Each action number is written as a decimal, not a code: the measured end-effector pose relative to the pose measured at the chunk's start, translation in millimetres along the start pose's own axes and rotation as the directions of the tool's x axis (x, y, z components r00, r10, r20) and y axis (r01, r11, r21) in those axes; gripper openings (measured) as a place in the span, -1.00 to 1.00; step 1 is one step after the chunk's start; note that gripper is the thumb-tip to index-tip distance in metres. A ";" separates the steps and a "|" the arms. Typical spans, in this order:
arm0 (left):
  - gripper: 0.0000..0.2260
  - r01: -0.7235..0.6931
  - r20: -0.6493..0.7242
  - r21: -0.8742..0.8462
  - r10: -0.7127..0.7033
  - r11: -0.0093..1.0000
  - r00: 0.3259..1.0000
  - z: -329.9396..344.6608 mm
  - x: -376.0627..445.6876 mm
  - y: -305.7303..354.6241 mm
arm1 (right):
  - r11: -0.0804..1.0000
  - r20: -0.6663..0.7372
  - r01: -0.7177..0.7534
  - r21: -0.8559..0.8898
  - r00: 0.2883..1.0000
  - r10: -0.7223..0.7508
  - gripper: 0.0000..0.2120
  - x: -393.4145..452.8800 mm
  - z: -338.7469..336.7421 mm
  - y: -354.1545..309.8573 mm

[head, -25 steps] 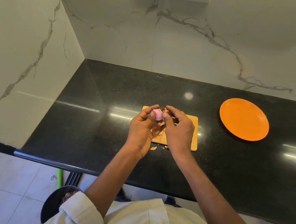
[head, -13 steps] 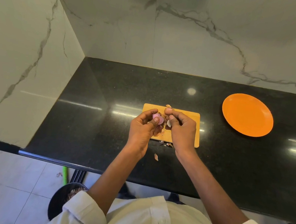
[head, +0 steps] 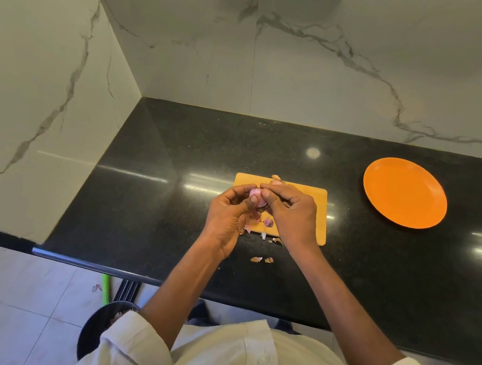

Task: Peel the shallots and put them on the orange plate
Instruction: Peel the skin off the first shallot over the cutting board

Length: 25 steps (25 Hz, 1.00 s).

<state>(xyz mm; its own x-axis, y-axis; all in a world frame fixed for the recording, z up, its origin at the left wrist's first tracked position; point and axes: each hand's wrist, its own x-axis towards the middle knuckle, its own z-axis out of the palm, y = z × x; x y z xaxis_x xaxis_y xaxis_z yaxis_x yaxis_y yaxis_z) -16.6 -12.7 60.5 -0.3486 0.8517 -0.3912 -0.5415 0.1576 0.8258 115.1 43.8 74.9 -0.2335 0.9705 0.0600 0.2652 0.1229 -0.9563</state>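
A pale pink shallot is held above the wooden cutting board in the middle of the black counter. My left hand grips it from the left, thumb on its front. My right hand pinches at its top right with thumb and forefinger. Purple and brown peel scraps lie on the board under my hands. More shallot pieces sit at the board's far edge. The orange plate lies bare to the right, well apart from both hands.
Loose skin flakes lie on the black counter in front of the board. Marble walls close the counter at the back and left. A dark bin and a green stick stand on the floor below the counter's front edge.
Both hands stay on the shallot over the board, with the fingers shifting around it. More skin flakes now lie on the counter in front of the board.
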 end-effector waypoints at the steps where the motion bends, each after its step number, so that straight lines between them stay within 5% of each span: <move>1: -0.65 -0.014 0.006 0.000 0.014 1.000 1.000 1.0 -0.7 1.1 | 0.994 -0.024 0.076 -0.082 0.997 -0.079 -0.86 -0.8 2.0 -0.4; 5: -0.73 -0.064 0.039 0.019 0.063 0.998 0.997 8.5 -4.4 6.6 | 0.941 -0.132 0.191 -0.278 0.963 -0.235 -0.91 -1.2 10.3 -5.5; 11: -0.85 -0.006 0.039 -0.106 0.010 0.994 0.999 7.6 4.1 8.0 | 0.991 -0.156 -0.119 0.056 0.980 0.127 -0.73 7.5 7.4 -7.8; 14: -0.81 -0.008 0.002 -0.109 0.008 0.994 1.000 4.7 7.8 9.2 | 0.980 -0.116 -0.170 0.105 0.976 0.182 -0.70 8.8 6.9 -7.0; 25: -0.72 -0.086 0.109 -0.090 0.096 0.992 0.989 0.3 9.3 2.8 | 0.998 0.010 0.037 -0.049 0.999 -0.036 -0.83 6.9 1.2 -10.8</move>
<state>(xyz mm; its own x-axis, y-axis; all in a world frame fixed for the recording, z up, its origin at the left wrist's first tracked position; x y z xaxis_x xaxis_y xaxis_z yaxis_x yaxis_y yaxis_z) -21.2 -4.1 59.3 -0.3132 0.9124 -0.2635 -0.5760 0.0381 0.8165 109.5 48.9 85.3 -0.2526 0.9632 0.0916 0.3018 0.1683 -0.9384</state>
